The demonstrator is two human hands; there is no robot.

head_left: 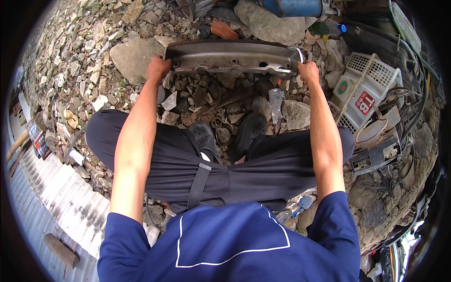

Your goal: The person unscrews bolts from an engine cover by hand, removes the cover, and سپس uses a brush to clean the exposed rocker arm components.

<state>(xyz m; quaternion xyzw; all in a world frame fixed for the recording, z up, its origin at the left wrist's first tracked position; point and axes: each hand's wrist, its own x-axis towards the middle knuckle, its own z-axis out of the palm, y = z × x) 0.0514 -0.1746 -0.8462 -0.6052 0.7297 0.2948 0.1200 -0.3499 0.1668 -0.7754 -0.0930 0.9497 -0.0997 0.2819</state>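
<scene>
Squarely gripped: a long, dull grey metal cover (233, 57) over rubble.
Left hand (158, 68) and right hand (307, 71) clasp its ends, fingers curled tight (bolt holes along its flange), above jagged stones (94, 51) beside a white slatted plastic crate (364, 89).

White plastic casing (364, 89): lies on the rubble at the right, just beyond the person's right arm, with grille-like vents
Round label (343, 88): on the casing's near left part, green with a red centre
Square label (365, 103): just right of the round one, red with white marks, tilted
Plastic bottle (329, 28): top right, greenish, blue cap
</scene>
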